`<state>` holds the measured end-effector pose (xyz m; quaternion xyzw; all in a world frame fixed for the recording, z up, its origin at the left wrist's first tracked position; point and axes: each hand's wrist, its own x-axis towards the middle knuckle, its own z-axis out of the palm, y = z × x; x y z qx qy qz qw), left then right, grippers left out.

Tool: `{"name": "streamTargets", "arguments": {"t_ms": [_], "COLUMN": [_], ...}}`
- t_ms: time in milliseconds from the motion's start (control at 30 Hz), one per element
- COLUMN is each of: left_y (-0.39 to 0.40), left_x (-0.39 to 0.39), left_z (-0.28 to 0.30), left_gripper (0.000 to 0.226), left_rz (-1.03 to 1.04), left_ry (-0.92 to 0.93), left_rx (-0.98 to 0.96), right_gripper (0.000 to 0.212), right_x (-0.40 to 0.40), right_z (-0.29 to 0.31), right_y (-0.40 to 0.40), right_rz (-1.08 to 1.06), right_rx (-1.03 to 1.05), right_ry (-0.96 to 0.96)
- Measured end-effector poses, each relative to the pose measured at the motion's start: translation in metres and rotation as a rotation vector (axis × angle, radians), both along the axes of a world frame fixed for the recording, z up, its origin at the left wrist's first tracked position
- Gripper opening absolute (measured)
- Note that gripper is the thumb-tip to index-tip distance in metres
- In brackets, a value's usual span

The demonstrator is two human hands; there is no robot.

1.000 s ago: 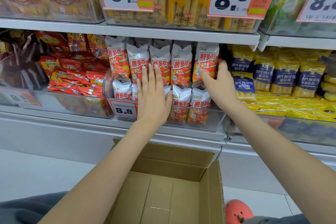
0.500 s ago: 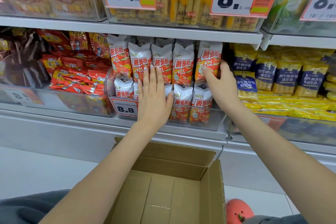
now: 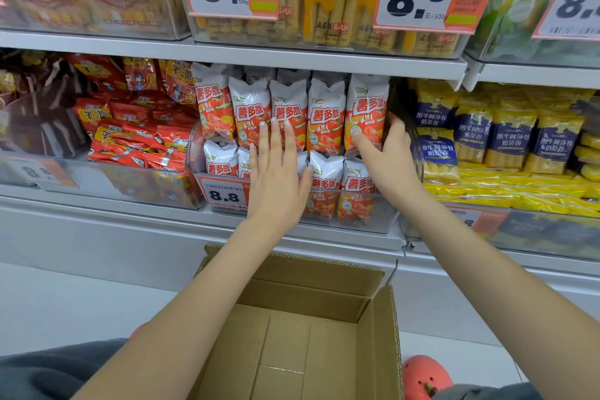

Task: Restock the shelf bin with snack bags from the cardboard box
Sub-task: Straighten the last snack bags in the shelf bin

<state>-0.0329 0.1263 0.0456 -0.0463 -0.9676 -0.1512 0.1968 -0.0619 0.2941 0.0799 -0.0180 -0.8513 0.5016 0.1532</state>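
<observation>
Two hands, left hand (image 3: 276, 178) flat, right hand (image 3: 388, 156) seemingly gripping, cover snack bags (image 3: 326, 117).

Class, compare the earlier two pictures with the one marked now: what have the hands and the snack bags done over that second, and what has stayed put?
Very little moved. The right hand keeps gripping the rightmost top-row snack bag, thumb on its front. The left hand stays pressed flat, fingers straight, on the middle bags. Nothing was taken hold of or let go. The cardboard box remains empty below the shelf bin.
</observation>
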Motion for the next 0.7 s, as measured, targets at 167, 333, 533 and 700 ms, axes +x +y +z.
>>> {"name": "streamTargets", "arguments": {"t_ms": [167,333,533,700], "left_y": [0.001,-0.002,-0.029,-0.081], "left_x": [-0.001,-0.003,0.025,0.079], "left_z": [-0.002,-0.007,-0.030,-0.075], "left_gripper": [0.066,0.063,0.059,0.063], "left_rz": [-0.027,-0.043,-0.154,-0.082], "left_ry": [0.060,0.047,0.118,-0.011], "left_rx": [-0.013,-0.041,-0.068,-0.081], "right_gripper": [0.063,0.065,0.044,0.021], "right_x": [0.001,0.008,0.070,0.124], "right_z": [0.001,0.000,-0.020,-0.073], "right_y": [-0.002,0.000,0.008,0.017], "right_rz": [0.005,-0.009,-0.042,0.041], "right_rx": [0.078,0.099,0.035,0.447], "right_ry": [0.047,0.036,0.324,0.206]}}
